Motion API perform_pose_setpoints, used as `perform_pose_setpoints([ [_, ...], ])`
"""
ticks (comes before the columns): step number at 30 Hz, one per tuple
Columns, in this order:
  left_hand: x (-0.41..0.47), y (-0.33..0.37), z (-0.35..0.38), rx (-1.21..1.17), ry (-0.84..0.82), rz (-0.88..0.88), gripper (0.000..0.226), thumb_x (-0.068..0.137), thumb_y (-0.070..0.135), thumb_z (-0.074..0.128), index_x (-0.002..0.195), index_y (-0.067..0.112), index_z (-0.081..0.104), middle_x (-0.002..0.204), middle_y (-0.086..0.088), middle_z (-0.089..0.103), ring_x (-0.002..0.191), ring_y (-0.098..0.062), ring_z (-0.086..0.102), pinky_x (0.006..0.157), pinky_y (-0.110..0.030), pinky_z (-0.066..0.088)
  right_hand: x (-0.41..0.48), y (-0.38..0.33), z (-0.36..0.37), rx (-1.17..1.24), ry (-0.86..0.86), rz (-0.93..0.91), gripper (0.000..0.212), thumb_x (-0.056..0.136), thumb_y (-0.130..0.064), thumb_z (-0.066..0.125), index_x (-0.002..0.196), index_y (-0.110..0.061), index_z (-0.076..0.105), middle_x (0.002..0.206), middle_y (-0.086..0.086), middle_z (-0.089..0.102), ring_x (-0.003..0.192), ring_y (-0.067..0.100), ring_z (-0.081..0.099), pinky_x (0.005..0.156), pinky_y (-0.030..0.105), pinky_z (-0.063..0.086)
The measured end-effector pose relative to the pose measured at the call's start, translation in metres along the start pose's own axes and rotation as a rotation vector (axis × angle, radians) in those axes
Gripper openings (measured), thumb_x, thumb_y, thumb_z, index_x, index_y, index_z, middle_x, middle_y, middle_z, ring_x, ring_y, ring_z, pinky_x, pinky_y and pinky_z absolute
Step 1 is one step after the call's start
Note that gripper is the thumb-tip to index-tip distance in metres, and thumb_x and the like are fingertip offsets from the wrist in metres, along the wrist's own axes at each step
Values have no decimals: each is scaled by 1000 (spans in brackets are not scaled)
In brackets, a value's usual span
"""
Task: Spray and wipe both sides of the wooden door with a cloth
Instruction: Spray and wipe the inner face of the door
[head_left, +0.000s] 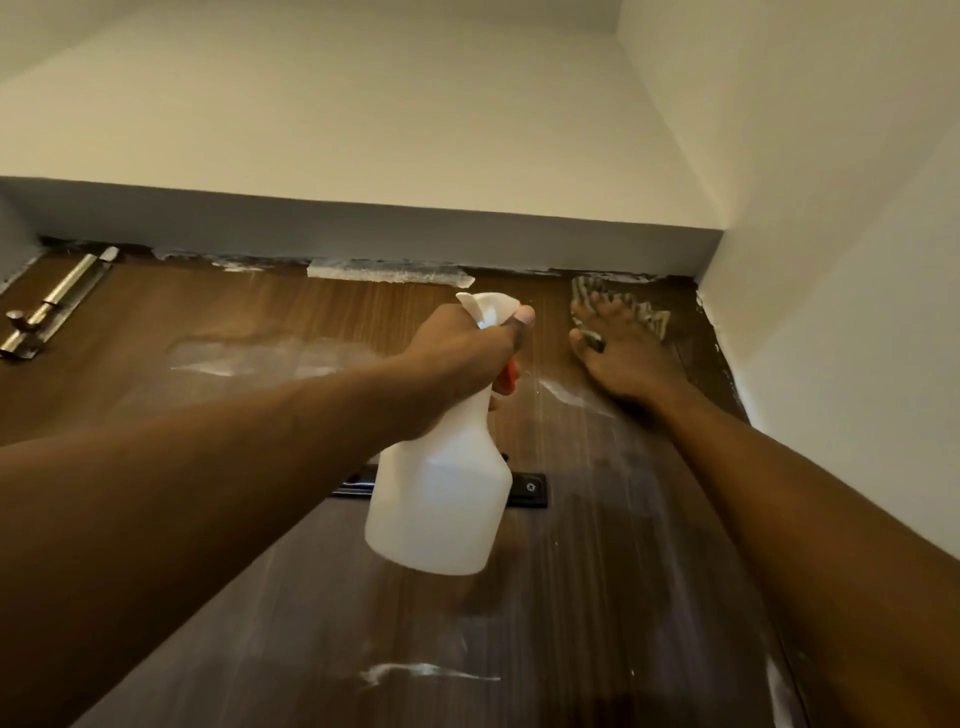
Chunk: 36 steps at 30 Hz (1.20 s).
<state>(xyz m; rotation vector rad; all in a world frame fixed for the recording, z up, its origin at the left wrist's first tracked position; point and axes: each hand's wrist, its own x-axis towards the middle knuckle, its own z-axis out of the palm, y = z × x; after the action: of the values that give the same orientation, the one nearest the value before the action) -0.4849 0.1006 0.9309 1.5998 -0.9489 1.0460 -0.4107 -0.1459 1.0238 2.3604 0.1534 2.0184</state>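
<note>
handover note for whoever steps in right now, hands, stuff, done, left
Left hand: grips the spray bottle by its neck, nozzle aimed at the top of the door.
Right hand: fingers flat, pressing the cloth against the door's top right corner.
Done: this side is sprayed; wet streaks show across the upper part and further down.
Left: wipe the streaks from the top down, working around the bolt at the top left. The other side is out of view, so check it.
</note>
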Motion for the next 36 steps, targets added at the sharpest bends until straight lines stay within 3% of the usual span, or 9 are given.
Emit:
perform_pose_setpoints([
  [3,-7,-1,10,-43,-1,1,45,86,58,55,106,17,55,91,-10,69,80,-25,71,72,-46,60,-39,20,2,-59,3,-26,59,101,-61,21,156,-42,9,165,-11,1,152,15,-2,123,44,4],
  [9,-26,-4,22,-100,-44,-17,32,89,54,54,87,22,54,81,-5,71,75,-23,70,77,-45,58,-23,41,-14,-46,-52,245,64,100,-64,16,157,-38,3,166,-3,-7,153,24,-6,122,50,0],
  [15,-35,-6,15,-107,-49,-35,50,86,57,55,116,17,51,89,-10,71,81,-27,70,75,-49,59,-47,5,10,-72,17,-13,62,100,-64,16,156,-41,2,165,-7,-6,152,18,-8,123,46,2],
  [19,-47,-17,1,-137,-57,-41,42,88,54,54,109,17,56,85,-8,73,76,-27,71,74,-45,59,-108,23,8,-126,12,-40,64,99,-65,14,156,-42,-2,165,-9,-7,152,15,-9,120,40,-2],
  [22,-56,-24,-10,-154,-54,-27,36,90,49,53,104,16,59,80,-7,73,62,-15,71,60,-35,57,-110,25,6,-153,20,28,64,99,-63,15,156,-40,-2,166,-5,-7,152,18,-11,119,38,-4],
  [25,-57,-27,-17,-152,-30,-43,35,89,47,52,96,13,60,80,-7,72,58,-15,67,48,-26,51,-85,7,9,-50,26,145,62,101,-60,16,157,-37,0,166,-1,-7,152,22,-13,121,43,-6],
  [27,-56,-28,-21,-149,-22,-41,34,89,48,51,95,15,59,82,-7,71,60,-16,67,47,-25,49,-78,-2,11,-36,36,142,62,102,-59,16,158,-36,2,166,-1,-7,152,22,-13,122,44,-5],
  [32,-51,-30,-22,-175,-29,-17,41,88,50,53,104,14,58,85,-9,72,72,-21,71,57,-32,54,-132,6,12,-74,-11,-104,61,100,-62,16,156,-41,-2,165,-9,-9,151,14,-13,118,42,-7],
  [36,-52,-32,-19,-164,-39,-28,35,88,52,51,101,20,56,81,-5,71,52,-12,67,45,-24,49,-148,26,7,-87,-28,26,65,96,-67,12,155,-44,1,165,-10,-8,151,13,-13,121,43,0],
])
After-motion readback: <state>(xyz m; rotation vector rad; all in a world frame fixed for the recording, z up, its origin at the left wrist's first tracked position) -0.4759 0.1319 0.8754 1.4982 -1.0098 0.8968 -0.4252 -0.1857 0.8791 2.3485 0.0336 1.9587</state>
